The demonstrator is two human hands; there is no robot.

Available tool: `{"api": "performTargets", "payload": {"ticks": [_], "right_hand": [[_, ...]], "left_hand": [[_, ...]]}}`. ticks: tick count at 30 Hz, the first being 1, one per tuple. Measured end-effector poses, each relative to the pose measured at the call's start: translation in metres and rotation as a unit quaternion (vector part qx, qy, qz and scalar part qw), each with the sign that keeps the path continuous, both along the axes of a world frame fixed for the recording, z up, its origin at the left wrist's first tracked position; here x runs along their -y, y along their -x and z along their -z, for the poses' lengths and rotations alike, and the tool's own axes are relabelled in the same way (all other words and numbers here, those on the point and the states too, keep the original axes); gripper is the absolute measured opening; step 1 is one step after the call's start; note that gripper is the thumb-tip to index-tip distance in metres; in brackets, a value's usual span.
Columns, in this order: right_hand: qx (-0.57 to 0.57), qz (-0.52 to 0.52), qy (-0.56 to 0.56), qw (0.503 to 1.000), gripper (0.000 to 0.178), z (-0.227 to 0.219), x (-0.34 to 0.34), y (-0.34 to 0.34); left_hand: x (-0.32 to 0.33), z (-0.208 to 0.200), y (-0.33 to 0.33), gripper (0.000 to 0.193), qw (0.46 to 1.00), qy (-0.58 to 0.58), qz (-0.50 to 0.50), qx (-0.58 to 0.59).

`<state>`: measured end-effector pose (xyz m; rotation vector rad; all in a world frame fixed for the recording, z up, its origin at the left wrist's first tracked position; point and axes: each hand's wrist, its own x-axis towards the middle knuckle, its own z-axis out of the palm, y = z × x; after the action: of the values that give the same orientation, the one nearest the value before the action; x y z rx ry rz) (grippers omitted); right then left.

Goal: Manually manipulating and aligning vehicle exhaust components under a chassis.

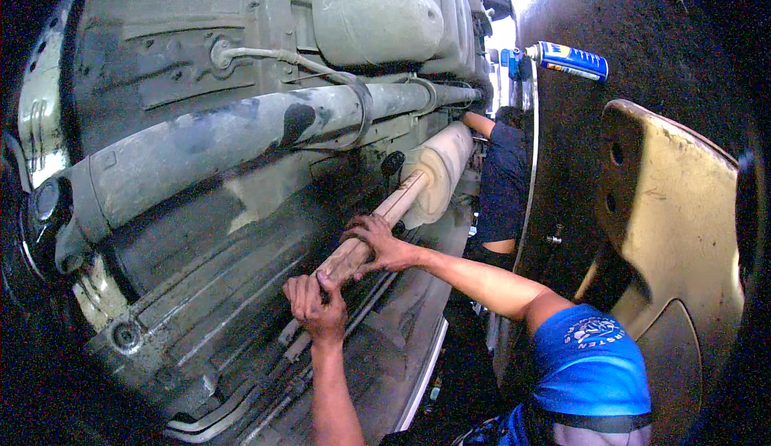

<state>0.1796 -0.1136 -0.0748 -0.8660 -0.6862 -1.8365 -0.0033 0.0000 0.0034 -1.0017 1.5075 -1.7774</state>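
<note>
A light-coloured exhaust pipe (345, 260) slants under the vehicle's underbody, widening at its far end into a rounded muffler (438, 165). My left hand (316, 308) is closed around the pipe's near end, with the thumb lying on top. A little farther along, my right hand (379, 244) grips the same pipe, its fingers over the upper side. Part of the pipe is hidden behind both hands. Beyond the muffler, another person in a dark shirt (503, 177) has an arm raised to the underbody; that person's hand is hidden.
A long grey tube (217, 137) runs along the underbody beside a bulky grey tank (377, 12). Thin metal lines (277, 402) lie below my left hand. To the right are a blue spray can (572, 61) and a large tan panel (683, 229) with round holes.
</note>
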Motion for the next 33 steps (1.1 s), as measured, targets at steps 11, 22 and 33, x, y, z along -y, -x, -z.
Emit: {"api": "performTargets", "payload": {"ticks": [11, 22, 33], "right_hand": [[0.024, -0.005, 0.001, 1.0, 0.088, 0.009, 0.004, 0.005], [0.008, 0.0, 0.004, 1.0, 0.088, -0.004, -0.001, 0.0], [0.014, -0.019, 0.016, 1.0, 0.091, 0.004, 0.0, 0.007]], "left_hand": [[0.007, 0.009, 0.006, 0.014, 0.999, -0.042, 0.002, -0.01], [-0.01, -0.008, -0.005, 0.01, 0.999, -0.008, -0.013, 0.031], [-0.009, -0.004, -0.007, 0.014, 0.999, -0.032, 0.022, 0.023]]}}
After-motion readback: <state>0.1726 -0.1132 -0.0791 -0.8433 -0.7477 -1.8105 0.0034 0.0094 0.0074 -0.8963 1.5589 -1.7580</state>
